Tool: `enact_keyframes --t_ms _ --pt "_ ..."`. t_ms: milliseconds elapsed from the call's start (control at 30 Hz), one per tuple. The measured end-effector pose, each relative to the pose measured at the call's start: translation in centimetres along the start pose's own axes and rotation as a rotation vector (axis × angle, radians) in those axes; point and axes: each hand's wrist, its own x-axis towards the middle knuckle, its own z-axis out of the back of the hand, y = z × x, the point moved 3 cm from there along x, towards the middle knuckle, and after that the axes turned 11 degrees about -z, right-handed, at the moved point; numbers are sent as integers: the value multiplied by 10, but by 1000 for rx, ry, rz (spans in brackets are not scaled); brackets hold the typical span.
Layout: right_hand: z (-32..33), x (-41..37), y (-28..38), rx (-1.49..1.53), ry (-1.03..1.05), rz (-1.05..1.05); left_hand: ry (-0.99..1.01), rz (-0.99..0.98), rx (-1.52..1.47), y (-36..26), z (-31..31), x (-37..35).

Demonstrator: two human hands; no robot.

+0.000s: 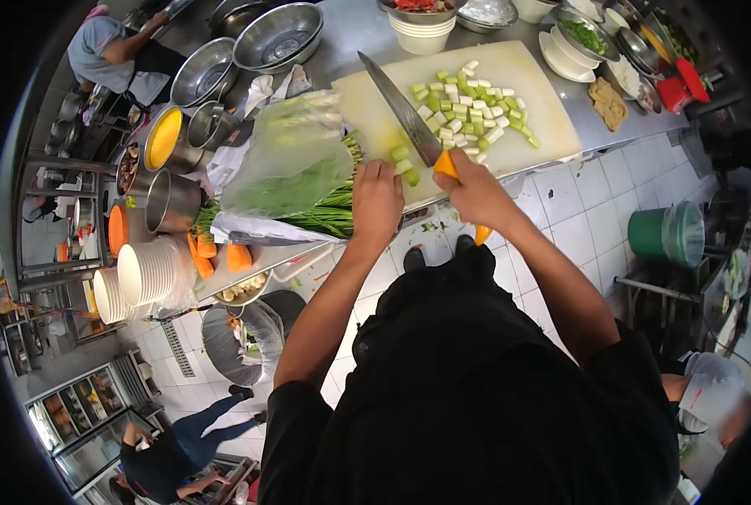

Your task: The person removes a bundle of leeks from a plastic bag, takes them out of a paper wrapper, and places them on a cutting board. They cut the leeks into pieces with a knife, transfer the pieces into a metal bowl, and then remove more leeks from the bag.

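The right hand fingers are gripping the orange-handled knife over the cutting board. The left hand fingers are clamping green stalks at its near edge. Cut pieces are lying mid-board, its right margin staying bare.

Count: two grips, left grip and right grip. One knife in the right grip, one cutting board under it. One bundle of green stalks under the left grip, one plastic bag just left of it. Diced pieces past the knife: too many for me to count. Further left on the counter: three carrots, two stacks of white bowls, two big steel bowls. One green bucket well right of the right grip. Three other people.
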Motion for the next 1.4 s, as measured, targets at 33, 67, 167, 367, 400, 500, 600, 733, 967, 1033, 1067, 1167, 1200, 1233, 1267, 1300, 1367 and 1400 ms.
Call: enact_keyframes --t_ms 33,67,167,367,400,500,600,733,967,1033,1067,1167,1200,1233,1267,1300,1367,1400 --pt "-3 -7 -1 8 -2 -7 16 -3 -8 1 -1 -2" --pt "-6 -13 -2 8 17 -3 2 3 6 2 -1 -8" --pt "-20 -26 -6 -53 -41 75 -57 21 57 -3 15 -21" --pt "-50 -25 -14 -91 -30 49 -83 74 43 -2 20 -36" --pt "-48 -24 -16 -88 -33 33 -78 68 37 -2 18 -35" --pt "-36 -13 -26 -120 -79 49 -45 59 11 -2 5 -27" --pt "-21 2 -26 -174 -77 52 -56 36 -43 -4 -15 -9" --pt "-10 2 -11 -238 -92 57 -75 68 -69 -8 -21 3" --pt "-17 -12 4 -293 -84 55 -88 63 -161 1 -22 0" --pt "-26 -13 4 -282 -81 51 -107 53 -170 1 -23 1" --pt "-31 -13 2 -277 -79 49 -117 49 -174 1 -23 0" --pt "-53 -3 -11 -273 -112 42 -38 35 -184 3 -22 0" --pt "-57 1 -11 -299 -98 30 -20 48 -161 2 -21 0" --pt "-56 5 -8 -328 -91 22 -54 14 -155 7 -29 0" --pt "-50 6 -6 -299 -64 35 -89 3 -156 4 -26 3" --pt "-46 3 -5 -281 -72 58 -106 -3 -160 0 -22 1" --pt "-34 0 -6 -242 -95 98 -87 12 -140 0 -22 1" --pt "-25 -6 -5 -221 -113 81 -74 21 -135 1 -24 4"
